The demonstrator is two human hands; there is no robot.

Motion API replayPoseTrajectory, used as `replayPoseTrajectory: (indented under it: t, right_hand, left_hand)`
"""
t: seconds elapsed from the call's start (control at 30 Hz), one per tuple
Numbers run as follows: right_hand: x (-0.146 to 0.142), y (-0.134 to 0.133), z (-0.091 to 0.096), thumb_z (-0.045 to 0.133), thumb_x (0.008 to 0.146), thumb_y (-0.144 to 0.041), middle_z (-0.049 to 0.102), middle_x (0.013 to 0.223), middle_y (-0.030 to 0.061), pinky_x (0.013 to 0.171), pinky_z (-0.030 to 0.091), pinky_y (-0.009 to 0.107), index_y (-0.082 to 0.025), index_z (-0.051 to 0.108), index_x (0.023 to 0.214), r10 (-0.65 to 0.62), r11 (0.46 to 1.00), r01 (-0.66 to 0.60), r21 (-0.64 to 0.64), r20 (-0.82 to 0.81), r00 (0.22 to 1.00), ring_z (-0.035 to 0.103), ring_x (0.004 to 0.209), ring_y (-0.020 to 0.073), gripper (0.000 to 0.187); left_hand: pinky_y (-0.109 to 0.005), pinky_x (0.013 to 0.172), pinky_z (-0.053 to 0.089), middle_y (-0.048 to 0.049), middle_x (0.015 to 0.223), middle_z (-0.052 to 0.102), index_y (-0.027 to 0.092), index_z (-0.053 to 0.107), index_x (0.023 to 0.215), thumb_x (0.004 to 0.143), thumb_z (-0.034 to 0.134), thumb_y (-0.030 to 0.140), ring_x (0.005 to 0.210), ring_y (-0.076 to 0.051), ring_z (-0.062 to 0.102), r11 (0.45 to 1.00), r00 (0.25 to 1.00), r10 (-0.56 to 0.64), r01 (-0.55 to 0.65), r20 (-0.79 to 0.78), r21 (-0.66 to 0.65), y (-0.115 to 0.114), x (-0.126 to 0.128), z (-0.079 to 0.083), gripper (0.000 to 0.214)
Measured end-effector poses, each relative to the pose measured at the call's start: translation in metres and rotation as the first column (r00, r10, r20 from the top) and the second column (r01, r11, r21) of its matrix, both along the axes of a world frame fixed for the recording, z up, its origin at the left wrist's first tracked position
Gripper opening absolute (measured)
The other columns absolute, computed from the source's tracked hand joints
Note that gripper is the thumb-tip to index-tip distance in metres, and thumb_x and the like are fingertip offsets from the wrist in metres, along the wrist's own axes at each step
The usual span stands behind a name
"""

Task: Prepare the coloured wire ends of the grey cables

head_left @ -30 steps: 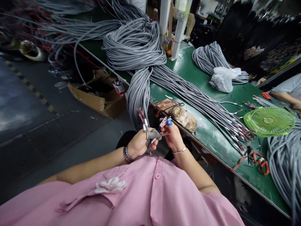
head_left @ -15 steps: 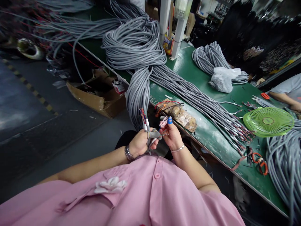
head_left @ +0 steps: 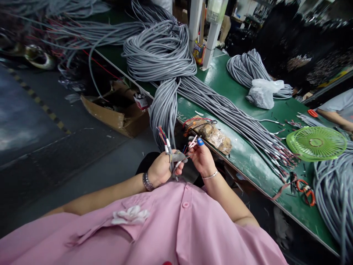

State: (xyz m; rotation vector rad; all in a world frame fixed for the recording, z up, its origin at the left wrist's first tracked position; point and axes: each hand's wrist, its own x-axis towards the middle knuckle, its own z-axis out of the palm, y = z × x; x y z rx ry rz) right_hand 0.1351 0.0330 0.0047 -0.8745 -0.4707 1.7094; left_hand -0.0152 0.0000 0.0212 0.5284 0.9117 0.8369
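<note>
In front of my pink shirt, my left hand is closed around grey cables with white-banded ends and thin coloured wires fanning out above. Its thumb wears a grey cover. A further cable end lies across these fingers, its thin wires pointing right. Close by on the right, my right hand pinches a small pink clip-like tool. Its thumb has a blue cover. The wire tips reach the right fingers; whether the tool touches them I cannot tell.
A green table carries a large grey cable coil, a taped wooden block, a green fan and orange-handled scissors. A cardboard box sits below, left. Another person's arm shows at the far right.
My left hand has shifted slightly left and its upright cable ends lean further left. Red and blue wires now show between my hands. The pink tool has tilted.
</note>
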Motion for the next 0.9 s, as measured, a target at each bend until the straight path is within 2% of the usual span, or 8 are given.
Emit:
replayPoseTrajectory:
  t: [0.2,0.4,0.5,0.67,0.73,0.9]
  right_hand:
    - [-0.003,0.004,-0.006,0.058,0.080,-0.063,0.067,0.087,0.0045,0.054,0.045,0.023,-0.019,0.066,0.084,-0.019,0.999,0.018,0.034,0.021,1.000,0.048,0.057,0.0096,0.045]
    - [-0.004,0.010,-0.010,0.063,0.078,-0.060,0.064,0.077,0.0014,0.053,0.045,0.022,-0.019,0.065,0.083,0.044,0.999,-0.044,-0.006,-0.077,0.996,0.046,0.054,0.0087,0.042]
    - [-0.006,0.013,-0.013,0.068,0.076,-0.058,0.061,0.068,-0.0004,0.051,0.044,0.021,-0.017,0.066,0.083,0.007,1.000,-0.010,-0.022,-0.136,0.991,0.045,0.052,0.0083,0.041]
    - [-0.011,0.015,-0.014,0.070,0.076,-0.054,0.064,0.071,-0.0004,0.050,0.045,0.021,-0.018,0.065,0.086,-0.076,0.997,0.070,-0.045,-0.176,0.981,0.050,0.053,0.0089,0.038]
    - [-0.010,0.013,-0.014,0.066,0.078,-0.057,0.065,0.073,-0.0002,0.050,0.045,0.022,-0.018,0.064,0.087,-0.059,0.998,0.053,-0.038,-0.186,0.981,0.050,0.053,0.0090,0.040]
    - [-0.002,0.007,-0.012,0.045,0.081,-0.073,0.067,0.083,0.0035,0.053,0.048,0.025,-0.018,0.064,0.091,0.040,0.998,-0.049,-0.036,-0.208,0.977,0.054,0.057,0.0107,0.058]
  left_hand:
    - [-0.019,0.033,0.035,-0.0015,0.048,0.058,0.013,0.060,0.066,0.065,0.072,0.029,0.035,-0.011,0.050,0.999,1.000,-0.020,0.021,0.013,-0.049,0.007,0.004,0.005,0.020]
    - [-0.019,0.032,0.034,-0.0016,0.047,0.058,0.013,0.059,0.066,0.065,0.070,0.029,0.034,-0.011,0.049,0.999,0.999,-0.026,0.027,0.019,-0.048,0.010,0.008,0.003,0.019]
    - [-0.019,0.032,0.034,-0.0018,0.046,0.058,0.013,0.059,0.066,0.065,0.070,0.029,0.034,-0.011,0.049,0.998,0.999,-0.033,0.034,0.014,-0.048,0.011,0.008,0.000,0.020]
    - [-0.018,0.032,0.034,-0.0017,0.046,0.057,0.014,0.058,0.065,0.064,0.070,0.029,0.034,-0.011,0.049,0.997,0.999,-0.035,0.034,-0.017,-0.063,0.012,0.010,-0.002,0.019]
    - [-0.018,0.032,0.034,-0.0015,0.046,0.058,0.014,0.057,0.065,0.064,0.070,0.029,0.034,-0.011,0.049,0.998,0.999,-0.029,0.028,-0.017,-0.062,0.012,0.010,-0.001,0.019]
    - [-0.019,0.033,0.037,-0.0010,0.048,0.059,0.014,0.057,0.066,0.067,0.071,0.029,0.035,-0.011,0.050,1.000,1.000,-0.006,0.006,0.001,-0.006,0.004,0.007,-0.001,0.020]
